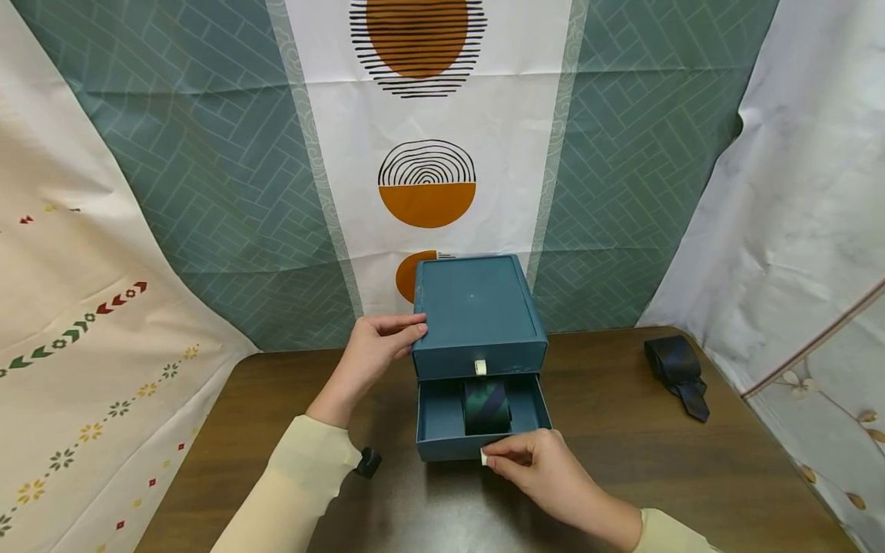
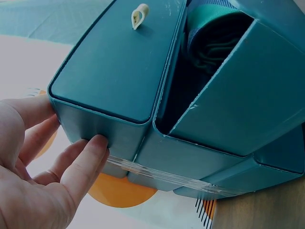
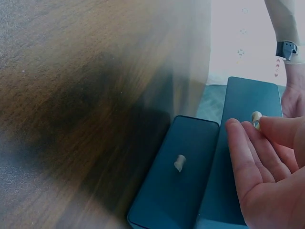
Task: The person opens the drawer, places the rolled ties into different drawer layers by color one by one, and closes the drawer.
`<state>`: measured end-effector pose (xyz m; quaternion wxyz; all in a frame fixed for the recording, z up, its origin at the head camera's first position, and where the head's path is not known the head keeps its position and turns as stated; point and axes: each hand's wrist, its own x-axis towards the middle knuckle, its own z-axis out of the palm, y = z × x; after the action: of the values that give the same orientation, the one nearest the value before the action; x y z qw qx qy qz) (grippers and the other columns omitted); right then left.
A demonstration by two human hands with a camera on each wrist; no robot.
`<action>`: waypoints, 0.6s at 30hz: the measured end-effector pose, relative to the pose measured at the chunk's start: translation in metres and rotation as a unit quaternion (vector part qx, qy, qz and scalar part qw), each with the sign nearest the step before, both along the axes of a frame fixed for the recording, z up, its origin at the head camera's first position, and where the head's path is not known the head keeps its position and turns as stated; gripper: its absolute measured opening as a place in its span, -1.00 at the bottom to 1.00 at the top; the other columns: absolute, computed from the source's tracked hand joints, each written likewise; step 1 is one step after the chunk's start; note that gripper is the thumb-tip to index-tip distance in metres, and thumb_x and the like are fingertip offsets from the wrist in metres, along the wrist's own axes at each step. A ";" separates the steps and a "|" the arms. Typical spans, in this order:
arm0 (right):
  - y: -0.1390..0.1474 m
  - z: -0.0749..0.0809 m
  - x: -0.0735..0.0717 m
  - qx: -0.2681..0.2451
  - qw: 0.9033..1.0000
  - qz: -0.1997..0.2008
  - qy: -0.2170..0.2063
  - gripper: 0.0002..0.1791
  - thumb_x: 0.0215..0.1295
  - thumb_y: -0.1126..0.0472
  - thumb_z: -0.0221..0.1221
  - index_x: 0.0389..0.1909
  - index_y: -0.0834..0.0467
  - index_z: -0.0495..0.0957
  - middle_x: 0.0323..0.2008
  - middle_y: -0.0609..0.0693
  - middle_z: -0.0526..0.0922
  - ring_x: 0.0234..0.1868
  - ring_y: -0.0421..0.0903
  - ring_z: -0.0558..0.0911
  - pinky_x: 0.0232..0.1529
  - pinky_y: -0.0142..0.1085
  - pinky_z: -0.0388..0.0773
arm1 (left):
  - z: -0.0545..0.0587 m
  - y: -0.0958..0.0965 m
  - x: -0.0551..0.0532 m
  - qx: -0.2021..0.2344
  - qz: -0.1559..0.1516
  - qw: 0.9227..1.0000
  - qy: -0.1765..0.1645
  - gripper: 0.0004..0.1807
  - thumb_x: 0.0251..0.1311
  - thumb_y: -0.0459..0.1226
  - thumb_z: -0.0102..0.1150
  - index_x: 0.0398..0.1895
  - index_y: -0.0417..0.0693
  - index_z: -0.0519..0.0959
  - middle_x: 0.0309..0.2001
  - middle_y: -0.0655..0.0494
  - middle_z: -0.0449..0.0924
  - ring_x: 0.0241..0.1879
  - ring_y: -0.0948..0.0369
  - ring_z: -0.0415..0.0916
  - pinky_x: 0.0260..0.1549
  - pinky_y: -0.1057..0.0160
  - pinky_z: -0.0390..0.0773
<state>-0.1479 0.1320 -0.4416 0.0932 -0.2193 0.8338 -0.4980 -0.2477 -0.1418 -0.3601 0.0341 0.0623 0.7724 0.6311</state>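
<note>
On the brown table (image 1: 608, 407) stands a blue cabinet (image 1: 477, 299), its middle drawer (image 1: 439, 411) pulled toward the near side; only the wrist views show a lower drawer (image 3: 164, 186). The left hand (image 1: 376, 349), fingers extended, touches the cabinet's left side; the right hand (image 1: 546, 468) is closed to a pinch. A rolled striped tie (image 1: 484, 408) lies inside the middle drawer, whose pale tab (image 1: 483, 458) that pinch holds.

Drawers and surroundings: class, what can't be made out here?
Top drawer, head view: contents hidden by its closed front.
Bottom drawer, right wrist view: contents hidden by its front.
Striped tie, left wrist view: partly hidden by the open drawer.
Pinched tab, head view: mostly covered by the right hand.
Upper circle, head view: cut off by the top edge.
</note>
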 end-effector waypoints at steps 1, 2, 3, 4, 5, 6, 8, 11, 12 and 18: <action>0.000 0.000 0.000 0.001 1.000 -0.002 0.001 -0.80 0.18 0.05 0.25 -0.19 -0.03 0.71 -0.24 -0.19 0.73 -0.27 -0.33 0.68 -0.33 -0.49 0.62 | 0.000 0.000 0.000 0.000 0.000 1.000 0.000 -0.63 0.09 -0.03 0.27 -0.02 0.14 0.64 0.02 0.16 0.59 -0.03 0.22 0.59 -0.02 0.21 0.58; 0.000 0.000 0.000 0.003 1.000 -0.003 0.001 -0.80 0.18 0.05 0.25 -0.20 -0.03 0.71 -0.24 -0.19 0.73 -0.27 -0.34 0.68 -0.33 -0.50 0.61 | 0.000 0.000 0.000 0.000 0.000 1.000 -0.001 -0.63 0.09 -0.03 0.28 -0.02 0.13 0.64 0.02 0.16 0.59 -0.03 0.21 0.59 -0.02 0.21 0.58; 0.000 0.000 0.000 0.004 1.000 -0.005 0.002 -0.80 0.18 0.05 0.25 -0.20 -0.04 0.71 -0.25 -0.20 0.73 -0.28 -0.34 0.68 -0.33 -0.50 0.61 | 0.000 0.000 0.000 0.001 0.000 1.000 -0.001 -0.63 0.09 -0.03 0.28 -0.02 0.13 0.64 0.02 0.15 0.59 -0.03 0.21 0.59 -0.02 0.21 0.58; -0.001 0.001 0.000 0.005 1.000 -0.006 0.002 -0.80 0.17 0.05 0.25 -0.20 -0.04 0.72 -0.25 -0.20 0.73 -0.27 -0.34 0.68 -0.33 -0.50 0.61 | 0.000 0.000 0.000 0.002 0.000 1.000 -0.002 -0.63 0.09 -0.03 0.28 -0.02 0.13 0.64 0.02 0.16 0.59 -0.03 0.21 0.59 -0.02 0.21 0.58; -0.001 0.001 0.000 0.006 1.000 -0.007 0.001 -0.80 0.17 0.05 0.25 -0.20 -0.05 0.72 -0.25 -0.20 0.73 -0.28 -0.34 0.68 -0.33 -0.50 0.61 | 0.000 0.000 0.001 0.002 0.000 1.000 -0.002 -0.62 0.09 -0.03 0.28 -0.02 0.13 0.64 0.02 0.15 0.59 -0.03 0.21 0.59 -0.02 0.21 0.58; -0.001 0.001 0.000 0.007 1.000 -0.007 0.002 -0.80 0.17 0.05 0.26 -0.21 -0.05 0.72 -0.25 -0.20 0.73 -0.28 -0.35 0.68 -0.33 -0.50 0.61 | 0.000 0.000 0.001 0.003 0.000 1.000 -0.003 -0.62 0.09 -0.03 0.28 -0.01 0.13 0.64 0.02 0.16 0.59 -0.02 0.21 0.59 -0.02 0.21 0.58; -0.001 0.001 -0.001 0.007 1.000 -0.008 0.003 -0.81 0.17 0.04 0.26 -0.21 -0.05 0.72 -0.25 -0.20 0.73 -0.27 -0.35 0.68 -0.33 -0.50 0.61 | 0.000 0.000 0.001 0.003 -0.001 1.000 -0.003 -0.63 0.09 -0.03 0.28 -0.01 0.13 0.64 0.02 0.16 0.59 -0.02 0.21 0.59 -0.01 0.21 0.58; 0.000 0.001 -0.002 0.008 1.000 -0.006 0.002 -0.80 0.16 0.03 0.26 -0.21 -0.06 0.72 -0.25 -0.21 0.73 -0.27 -0.35 0.68 -0.33 -0.51 0.61 | 0.001 0.000 0.001 0.003 0.000 1.000 -0.004 -0.63 0.09 -0.03 0.27 -0.02 0.14 0.64 0.02 0.16 0.60 -0.02 0.21 0.58 -0.01 0.21 0.57; 0.000 0.001 -0.002 0.008 1.000 -0.006 0.002 -0.80 0.16 0.03 0.26 -0.21 -0.07 0.72 -0.25 -0.21 0.73 -0.27 -0.35 0.68 -0.33 -0.51 0.61 | 0.001 0.000 0.002 0.002 0.000 1.000 -0.004 -0.63 0.09 -0.03 0.27 -0.02 0.14 0.64 0.02 0.17 0.60 -0.02 0.21 0.58 -0.01 0.21 0.57; 0.000 0.002 -0.005 0.006 1.000 -0.002 0.000 -0.80 0.17 0.03 0.26 -0.21 -0.05 0.72 -0.25 -0.21 0.73 -0.26 -0.34 0.68 -0.34 -0.51 0.61 | 0.001 0.001 0.001 0.001 0.001 1.000 -0.005 -0.64 0.09 -0.03 0.28 -0.02 0.14 0.65 0.01 0.18 0.61 -0.02 0.21 0.59 0.00 0.20 0.57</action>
<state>-0.1529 0.1324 -0.4393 0.0937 -0.2174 0.8374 -0.4928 -0.2465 -0.1413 -0.3593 0.0373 0.0584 0.7719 0.6319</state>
